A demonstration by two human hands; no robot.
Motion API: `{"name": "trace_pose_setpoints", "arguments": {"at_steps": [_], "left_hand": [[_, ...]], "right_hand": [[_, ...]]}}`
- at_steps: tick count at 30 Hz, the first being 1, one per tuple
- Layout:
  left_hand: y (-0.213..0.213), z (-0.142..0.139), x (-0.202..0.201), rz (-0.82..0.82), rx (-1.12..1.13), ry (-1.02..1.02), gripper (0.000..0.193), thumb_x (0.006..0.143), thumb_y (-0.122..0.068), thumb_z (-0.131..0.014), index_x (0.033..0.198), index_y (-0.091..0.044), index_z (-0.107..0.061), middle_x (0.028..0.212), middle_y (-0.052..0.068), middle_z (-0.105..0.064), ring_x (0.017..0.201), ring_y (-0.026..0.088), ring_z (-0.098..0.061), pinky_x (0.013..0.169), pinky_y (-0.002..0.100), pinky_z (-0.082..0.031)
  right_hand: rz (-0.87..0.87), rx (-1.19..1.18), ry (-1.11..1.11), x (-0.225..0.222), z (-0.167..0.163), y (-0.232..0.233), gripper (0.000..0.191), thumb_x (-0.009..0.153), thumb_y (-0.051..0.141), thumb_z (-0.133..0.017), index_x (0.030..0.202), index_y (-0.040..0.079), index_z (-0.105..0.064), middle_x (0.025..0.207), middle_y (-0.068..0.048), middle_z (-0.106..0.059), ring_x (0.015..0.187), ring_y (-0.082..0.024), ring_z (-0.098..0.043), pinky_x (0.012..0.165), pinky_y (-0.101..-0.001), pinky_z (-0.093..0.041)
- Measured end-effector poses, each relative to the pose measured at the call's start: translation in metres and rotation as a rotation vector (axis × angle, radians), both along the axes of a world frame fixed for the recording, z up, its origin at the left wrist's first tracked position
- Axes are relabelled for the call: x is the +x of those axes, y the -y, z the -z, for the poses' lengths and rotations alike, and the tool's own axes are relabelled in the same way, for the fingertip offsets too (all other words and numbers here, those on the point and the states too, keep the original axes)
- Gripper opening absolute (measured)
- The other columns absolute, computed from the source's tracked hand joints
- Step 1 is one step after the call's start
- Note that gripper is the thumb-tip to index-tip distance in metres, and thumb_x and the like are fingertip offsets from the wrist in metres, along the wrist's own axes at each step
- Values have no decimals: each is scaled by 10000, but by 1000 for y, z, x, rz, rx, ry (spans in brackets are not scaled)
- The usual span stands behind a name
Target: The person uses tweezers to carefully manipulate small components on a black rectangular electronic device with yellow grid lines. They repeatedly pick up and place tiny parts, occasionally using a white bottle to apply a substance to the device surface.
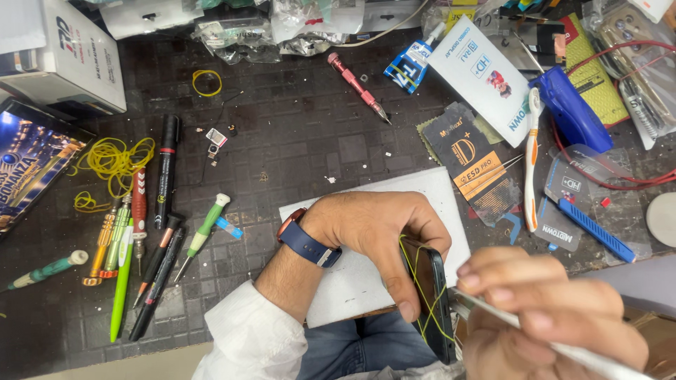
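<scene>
Both hands closed: my left hand [373, 236] grips the phone [431, 299], my right hand [542, 313] the tweezers [563, 345]; a slip could scratch it.

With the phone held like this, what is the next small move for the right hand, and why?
Probably bring the metal tool in the right hand gently to the edge of the phone. The left hand grips the phone on its side, yellow rubber bands cross it, and the tool tip is already close to that edge.

Glossy black phone [431, 295], rubber bands [116, 160], matt white paper board [380, 204], shiny metal tweezers [563, 345].
</scene>
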State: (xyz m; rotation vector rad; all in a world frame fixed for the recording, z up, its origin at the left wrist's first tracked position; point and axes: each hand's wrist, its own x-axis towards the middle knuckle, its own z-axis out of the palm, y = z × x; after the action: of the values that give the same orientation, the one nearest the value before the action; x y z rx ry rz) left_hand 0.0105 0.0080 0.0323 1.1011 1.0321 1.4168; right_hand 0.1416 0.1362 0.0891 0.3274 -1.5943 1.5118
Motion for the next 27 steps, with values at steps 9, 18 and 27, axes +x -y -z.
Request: {"name": "trace_pose_setpoints", "arguments": {"at_steps": [9, 18, 27], "left_hand": [[-1, 3, 1, -17, 21, 82, 373, 633, -192, -976, 792, -62, -665, 745, -53, -679, 708, 34, -614, 640, 219, -474], [-2, 5, 1, -17, 53, 8, 350, 663, -193, -969, 821, -65, -684, 755, -59, -686, 727, 16, -601, 644, 214, -478], [0, -2, 0, -13, -38, 68, 324, 641, -194, -945, 800, -81, -687, 711, -71, -677, 660, 16, -613, 580, 213, -483]], "right_hand": [[-60, 64, 233, 5, -14, 9, 343, 1152, 313, -631, 1159, 15, -463, 922, -118, -580, 791, -258, -716, 757, -420, -597], [-209, 463, 383, -2, -53, -16, 252, 1109, 274, -631, 1059, 28, -602, 935, -76, -630, 885, -193, -713, 864, -359, -617], [-182, 655, 222, -17, -61, -14, 150, 908, 93, -733, 954, 28, -606, 930, -101, -635, 892, -264, -696, 835, -441, -609]]}}
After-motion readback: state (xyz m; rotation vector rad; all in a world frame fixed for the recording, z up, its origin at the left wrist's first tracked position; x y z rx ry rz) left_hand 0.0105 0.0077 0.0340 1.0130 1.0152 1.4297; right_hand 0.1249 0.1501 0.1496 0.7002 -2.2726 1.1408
